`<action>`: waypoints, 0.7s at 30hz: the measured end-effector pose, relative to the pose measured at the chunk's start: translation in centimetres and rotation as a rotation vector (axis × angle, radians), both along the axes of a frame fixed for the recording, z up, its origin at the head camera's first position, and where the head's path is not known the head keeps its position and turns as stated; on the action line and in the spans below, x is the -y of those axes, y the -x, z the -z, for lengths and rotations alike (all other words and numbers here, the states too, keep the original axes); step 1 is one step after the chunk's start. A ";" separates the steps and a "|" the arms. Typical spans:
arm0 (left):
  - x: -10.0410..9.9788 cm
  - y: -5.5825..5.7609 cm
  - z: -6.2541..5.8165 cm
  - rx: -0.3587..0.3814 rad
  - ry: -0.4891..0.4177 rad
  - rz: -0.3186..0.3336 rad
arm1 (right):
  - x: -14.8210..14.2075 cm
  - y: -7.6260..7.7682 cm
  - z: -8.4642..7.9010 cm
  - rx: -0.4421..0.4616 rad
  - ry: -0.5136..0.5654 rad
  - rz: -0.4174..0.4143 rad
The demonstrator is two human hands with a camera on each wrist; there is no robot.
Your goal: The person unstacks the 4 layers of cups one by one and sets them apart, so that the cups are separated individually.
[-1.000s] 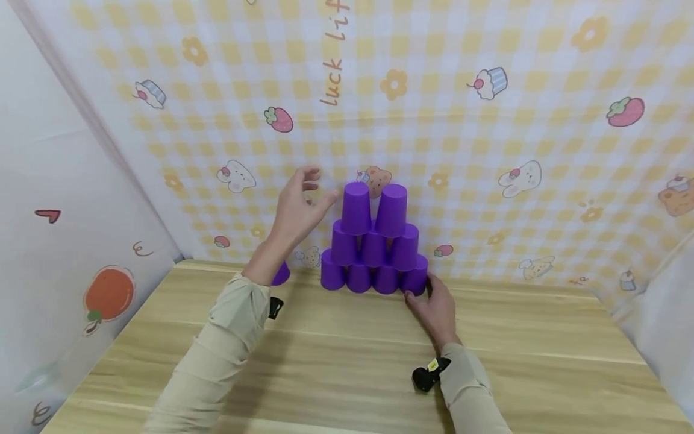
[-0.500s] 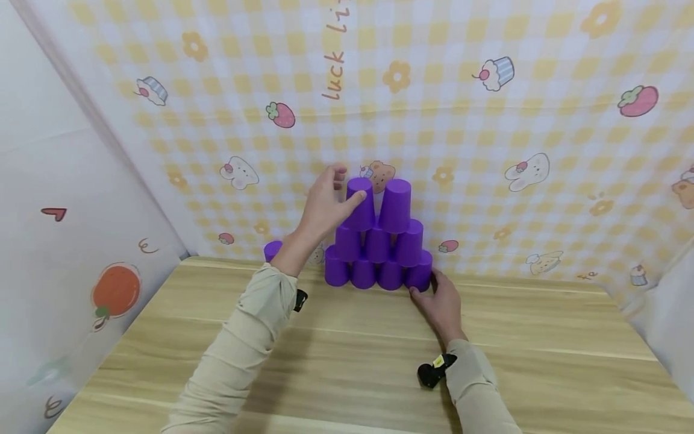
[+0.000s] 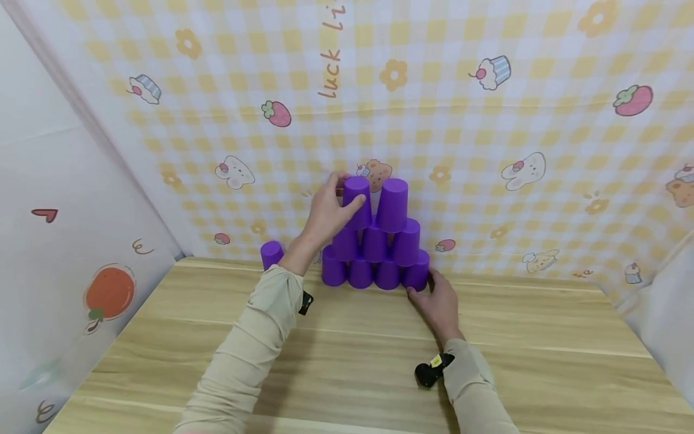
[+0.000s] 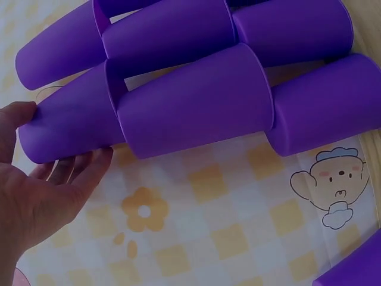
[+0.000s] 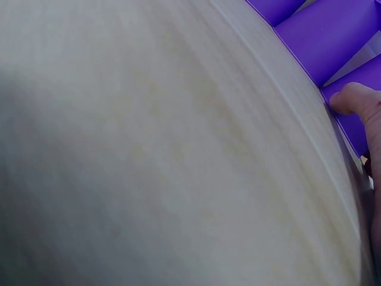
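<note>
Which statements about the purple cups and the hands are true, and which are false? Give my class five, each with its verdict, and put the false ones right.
1. The left hand holds the top row's left cup. True.
2. The bottom row has three cups. False: it has four.
3. The right hand touches the bottom row's right cup. True.
4. The lone cup stands to the right of the stack. False: it stands apart to the left, partly behind the left arm in the head view.
5. The stacked cups stand with their open ends up. False: they stand upside down, closed ends up.
</note>
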State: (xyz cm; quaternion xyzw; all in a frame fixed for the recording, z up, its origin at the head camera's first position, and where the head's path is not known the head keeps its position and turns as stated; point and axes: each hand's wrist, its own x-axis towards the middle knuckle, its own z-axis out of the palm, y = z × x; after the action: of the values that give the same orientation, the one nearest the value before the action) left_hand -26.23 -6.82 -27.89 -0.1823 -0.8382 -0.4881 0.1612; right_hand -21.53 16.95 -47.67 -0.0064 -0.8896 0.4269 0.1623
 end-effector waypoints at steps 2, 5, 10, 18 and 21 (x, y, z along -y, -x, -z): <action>0.1 0.0 0.1 -0.006 -0.006 0.006 | 0.1 0.0 0.0 0.001 -0.004 -0.001; 0.2 0.0 0.1 -0.012 -0.002 0.017 | 0.2 -0.1 0.0 0.001 -0.005 -0.004; 0.4 0.1 0.3 -0.019 0.010 0.020 | 0.4 -0.1 -0.1 0.007 -0.007 -0.005; 0.4 0.2 0.4 -0.026 -0.010 0.018 | 0.2 -0.2 -0.2 0.015 -0.011 -0.006; 0.3 0.1 0.4 -0.026 -0.016 0.020 | 0.1 -0.1 -0.2 0.012 -0.022 0.001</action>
State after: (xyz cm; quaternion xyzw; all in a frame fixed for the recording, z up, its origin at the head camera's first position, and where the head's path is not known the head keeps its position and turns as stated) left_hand -26.32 -7.08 -28.27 -0.1959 -0.8301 -0.4941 0.1688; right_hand -21.39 16.86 -47.45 -0.0077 -0.8951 0.4171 0.1570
